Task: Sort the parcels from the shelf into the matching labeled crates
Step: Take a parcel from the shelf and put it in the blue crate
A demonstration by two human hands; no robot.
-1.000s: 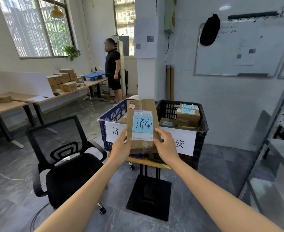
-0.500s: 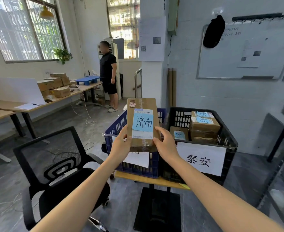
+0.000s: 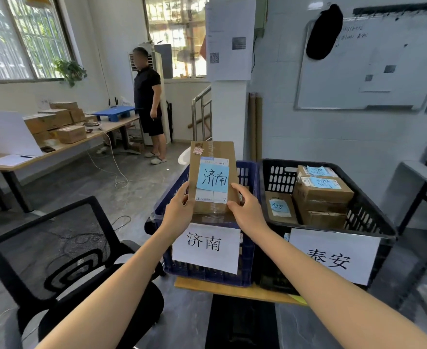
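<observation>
Bright daylight enters through the barred window (image 3: 23, 39) at left, slightly overexposed; wide-angle distortion bends the whiteboard (image 3: 373, 64) and frame edges.

Plain office used as a parcel sorting room: a blue crate (image 3: 207, 275) and a black crate (image 3: 373, 217), paper-labelled, at twelve o'clock; whiteboard (image 3: 383, 84) at two; desk (image 3: 64, 148) stacked with cardboard boxes (image 3: 56, 122) at ten; mesh office chair (image 3: 51, 253) at eight.

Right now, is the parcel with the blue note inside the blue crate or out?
Out: the left hand and right hand hold the parcel upright above the blue crate and its near rim.
</observation>
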